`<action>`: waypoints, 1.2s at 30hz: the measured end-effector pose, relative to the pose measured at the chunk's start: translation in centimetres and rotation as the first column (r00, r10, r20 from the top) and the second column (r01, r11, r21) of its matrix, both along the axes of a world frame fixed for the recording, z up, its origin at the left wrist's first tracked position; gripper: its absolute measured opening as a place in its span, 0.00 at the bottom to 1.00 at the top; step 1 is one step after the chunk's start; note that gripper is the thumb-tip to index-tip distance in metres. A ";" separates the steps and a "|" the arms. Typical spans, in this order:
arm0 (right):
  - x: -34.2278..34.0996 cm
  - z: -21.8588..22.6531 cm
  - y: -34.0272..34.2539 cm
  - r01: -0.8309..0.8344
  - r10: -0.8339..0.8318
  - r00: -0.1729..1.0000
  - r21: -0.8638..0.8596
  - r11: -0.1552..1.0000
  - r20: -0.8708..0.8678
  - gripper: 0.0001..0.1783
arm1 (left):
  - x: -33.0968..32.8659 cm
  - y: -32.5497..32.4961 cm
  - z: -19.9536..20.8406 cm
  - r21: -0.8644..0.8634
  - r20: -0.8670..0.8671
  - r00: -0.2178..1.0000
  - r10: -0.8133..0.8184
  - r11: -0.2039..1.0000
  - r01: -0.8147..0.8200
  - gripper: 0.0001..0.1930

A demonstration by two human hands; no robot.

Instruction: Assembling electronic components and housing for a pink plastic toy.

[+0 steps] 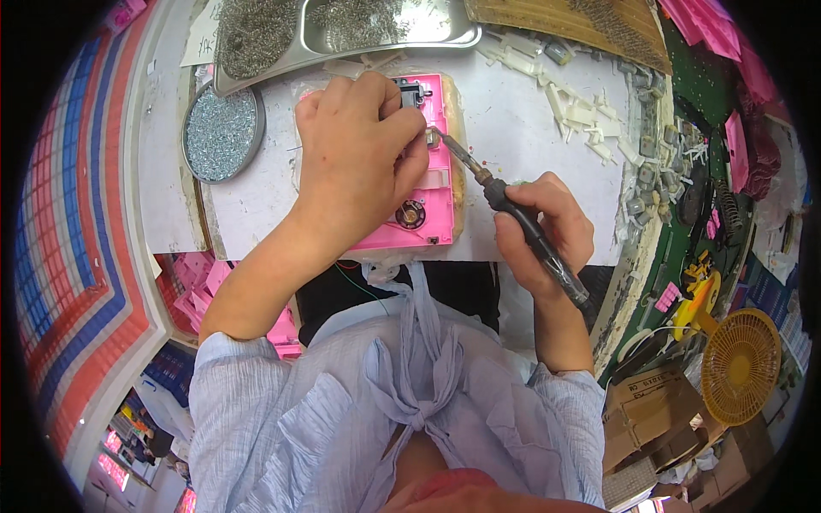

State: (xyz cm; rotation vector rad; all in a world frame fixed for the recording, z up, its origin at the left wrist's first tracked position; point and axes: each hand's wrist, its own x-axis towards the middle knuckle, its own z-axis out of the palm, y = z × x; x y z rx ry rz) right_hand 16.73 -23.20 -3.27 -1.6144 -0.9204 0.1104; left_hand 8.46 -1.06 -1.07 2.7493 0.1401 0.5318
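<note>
The right hand [552, 227] is gripping a black, metal-tipped, pen-shaped tool [506, 201] over the open pink plastic housing [438, 203] at upper centre, round speaker [410, 214] seated, tip work apparently remaining, the left hand [352, 145] resting curled, its grasp hidden.

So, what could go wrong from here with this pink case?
The soldering iron in your right hand points close to the fingers of your left hand, so a slip might burn them. If hot, its tip could also melt the pink case.
</note>
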 end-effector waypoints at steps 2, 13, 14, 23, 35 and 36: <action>0.0 0.0 0.1 0.001 -0.001 1.000 -0.005 1.000 -0.001 0.17 | 0.0 0.0 0.1 -0.004 0.001 1.000 0.002 1.000 -0.002 0.06; 0.1 -0.4 0.0 -0.037 0.049 0.974 -0.058 0.998 0.219 0.18 | 0.1 -0.2 0.3 0.051 -0.008 1.000 0.001 0.999 -0.001 0.06; 0.1 -0.3 -0.2 -0.024 0.033 0.975 -0.045 0.999 0.218 0.18 | 0.1 -0.2 0.3 0.056 -0.014 1.000 0.003 0.998 -0.002 0.06; 0.4 0.6 -1.2 0.022 -0.022 0.983 0.001 1.000 0.185 0.20 | 0.2 -0.3 0.4 0.071 -0.012 1.000 -0.005 0.997 0.006 0.06; 1.1 0.7 -2.2 0.053 -0.060 0.983 0.046 0.998 0.171 0.17 | -6.2 4.9 0.9 -0.044 -0.168 0.968 0.189 0.979 -0.199 0.25; 1.2 0.9 -2.0 0.049 -0.055 0.984 0.035 0.998 0.168 0.17 | -7.0 4.6 0.9 -0.101 -0.241 0.941 0.238 0.958 -0.268 0.19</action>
